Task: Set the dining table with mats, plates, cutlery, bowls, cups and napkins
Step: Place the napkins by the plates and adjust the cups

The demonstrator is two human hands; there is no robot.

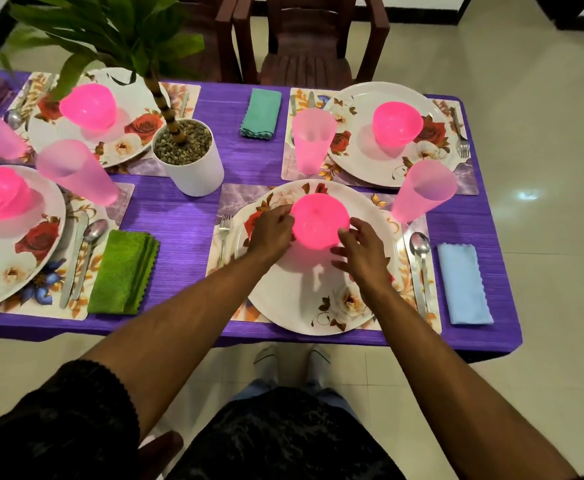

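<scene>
My left hand (272,227) and right hand (360,247) cup the pink bowl (319,221) from either side, fingers curled to its wall, as it sits between them on the near floral plate (318,306)

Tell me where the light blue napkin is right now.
In the head view, the light blue napkin lies flat on the purple tablecloth at the near right end, just right of the spoon beside the nearest plate.
</scene>
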